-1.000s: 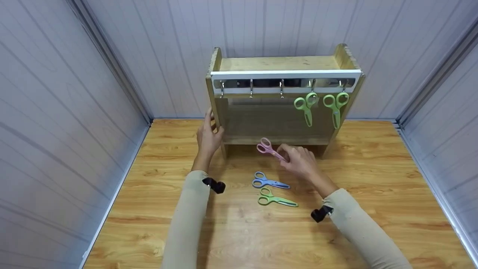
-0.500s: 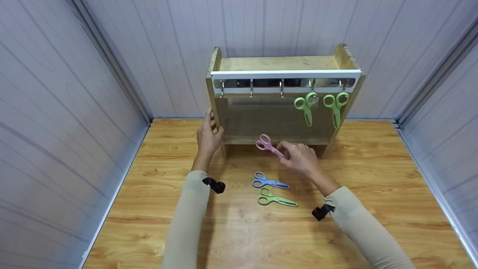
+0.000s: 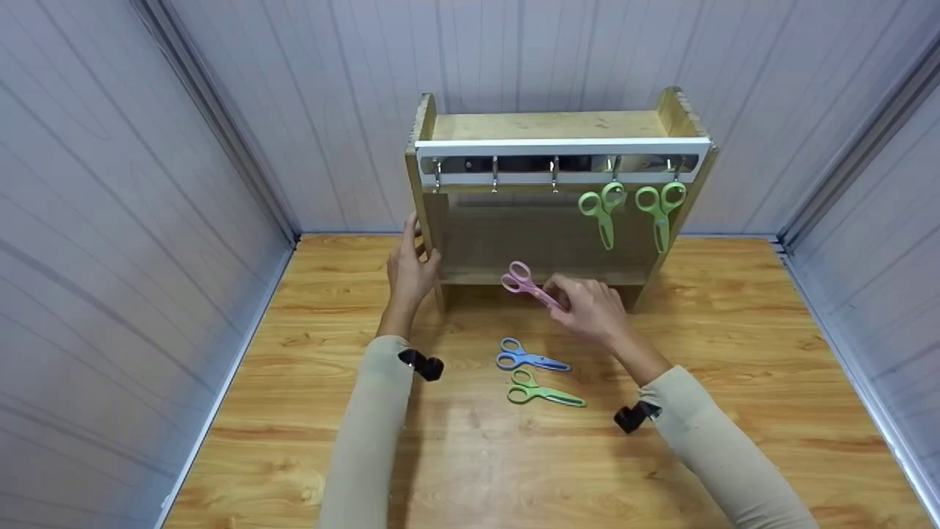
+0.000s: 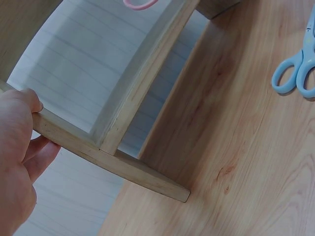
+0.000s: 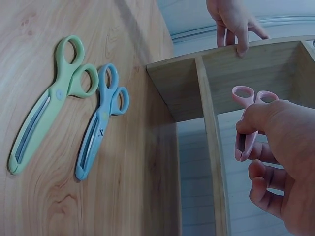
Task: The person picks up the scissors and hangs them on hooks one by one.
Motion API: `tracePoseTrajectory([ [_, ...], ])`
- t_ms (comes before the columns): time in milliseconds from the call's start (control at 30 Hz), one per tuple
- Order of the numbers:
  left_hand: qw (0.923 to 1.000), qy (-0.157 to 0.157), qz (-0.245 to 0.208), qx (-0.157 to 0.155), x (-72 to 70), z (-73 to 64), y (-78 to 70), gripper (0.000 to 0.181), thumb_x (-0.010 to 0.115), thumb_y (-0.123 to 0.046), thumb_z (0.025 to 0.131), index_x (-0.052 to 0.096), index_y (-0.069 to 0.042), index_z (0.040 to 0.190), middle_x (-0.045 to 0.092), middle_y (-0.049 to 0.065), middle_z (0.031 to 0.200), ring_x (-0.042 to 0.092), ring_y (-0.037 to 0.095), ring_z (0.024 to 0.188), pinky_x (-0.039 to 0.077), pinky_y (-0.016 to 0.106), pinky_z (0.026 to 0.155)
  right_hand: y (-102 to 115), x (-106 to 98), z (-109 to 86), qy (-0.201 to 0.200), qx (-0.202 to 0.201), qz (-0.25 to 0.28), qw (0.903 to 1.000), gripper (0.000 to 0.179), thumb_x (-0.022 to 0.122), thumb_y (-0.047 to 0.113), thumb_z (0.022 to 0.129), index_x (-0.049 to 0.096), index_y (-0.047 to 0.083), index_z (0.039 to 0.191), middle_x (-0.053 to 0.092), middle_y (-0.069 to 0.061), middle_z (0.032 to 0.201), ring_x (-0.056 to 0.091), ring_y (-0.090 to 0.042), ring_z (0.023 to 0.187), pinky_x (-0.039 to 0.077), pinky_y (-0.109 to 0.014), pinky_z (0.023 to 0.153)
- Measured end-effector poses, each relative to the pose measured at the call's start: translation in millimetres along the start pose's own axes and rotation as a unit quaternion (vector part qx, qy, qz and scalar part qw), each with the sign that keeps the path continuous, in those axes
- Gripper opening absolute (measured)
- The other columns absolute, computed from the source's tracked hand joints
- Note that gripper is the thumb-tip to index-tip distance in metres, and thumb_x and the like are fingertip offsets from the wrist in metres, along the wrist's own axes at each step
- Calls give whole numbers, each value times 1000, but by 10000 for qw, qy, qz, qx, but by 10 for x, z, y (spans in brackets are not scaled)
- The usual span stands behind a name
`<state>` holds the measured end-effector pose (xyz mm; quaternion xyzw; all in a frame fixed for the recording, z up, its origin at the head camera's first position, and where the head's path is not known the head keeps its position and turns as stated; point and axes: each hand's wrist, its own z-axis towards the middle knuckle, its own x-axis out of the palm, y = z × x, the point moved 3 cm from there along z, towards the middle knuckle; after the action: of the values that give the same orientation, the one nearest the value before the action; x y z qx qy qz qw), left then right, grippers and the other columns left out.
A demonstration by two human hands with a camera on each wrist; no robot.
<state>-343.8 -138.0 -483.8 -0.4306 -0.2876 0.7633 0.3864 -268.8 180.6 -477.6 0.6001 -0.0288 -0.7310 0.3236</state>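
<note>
My right hand (image 3: pixel 591 308) pinches a pair of pink scissors (image 3: pixel 520 279) by the blade end, its handle loops up and to the left. They are held in front of the lower part of a wooden shelf (image 3: pixel 543 275). The left hand (image 3: pixel 413 272) grips the shelf's left side panel (image 4: pixel 78 142), thumb on one face and fingers on the other. Blue scissors (image 3: pixel 530 358) and green scissors (image 3: pixel 545 391) lie on the wood-grain surface below the right hand. Two more green scissors (image 3: pixel 604 213) hang from the two right-hand hooks of the shelf's white rail (image 3: pixel 514 145).
Three bare metal hooks (image 3: pixel 494 176) line the rail's left and middle. Pale panelled walls (image 3: pixel 352 88) rise behind the shelf and at both sides. The wood-grain surface (image 3: pixel 477 470) extends in front of it.
The right hand has raised the pink scissors slightly, their loops shifting a little up and to the left. The left hand and the other scissors stay where they were.
</note>
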Motion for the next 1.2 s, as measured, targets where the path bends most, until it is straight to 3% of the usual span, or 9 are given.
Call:
tracePoseTrajectory([
  [400, 10000, -3, 28, -34, -1, -2, 3, 71, 70, 1, 100, 48, -8, 168, 71, 32, 144, 75, 52, 131, 65, 58, 113, 23, -127, 38, -151, -43, 108, 9998, 21, 80, 13, 96, 77, 14, 117, 77, -5, 86, 63, -20, 71, 41, -29, 58],
  [1200, 10000, -39, 10, -70, 12, 5, 1, 73, 70, 6, 98, 48, -2, 167, 72, 32, 144, 75, 52, 132, 65, 58, 113, 82, -349, 106, -403, -128, 94, 9991, 21, 80, 14, 95, 77, 14, 115, 75, -5, 85, 66, -22, 73, 44, -31, 60],
])
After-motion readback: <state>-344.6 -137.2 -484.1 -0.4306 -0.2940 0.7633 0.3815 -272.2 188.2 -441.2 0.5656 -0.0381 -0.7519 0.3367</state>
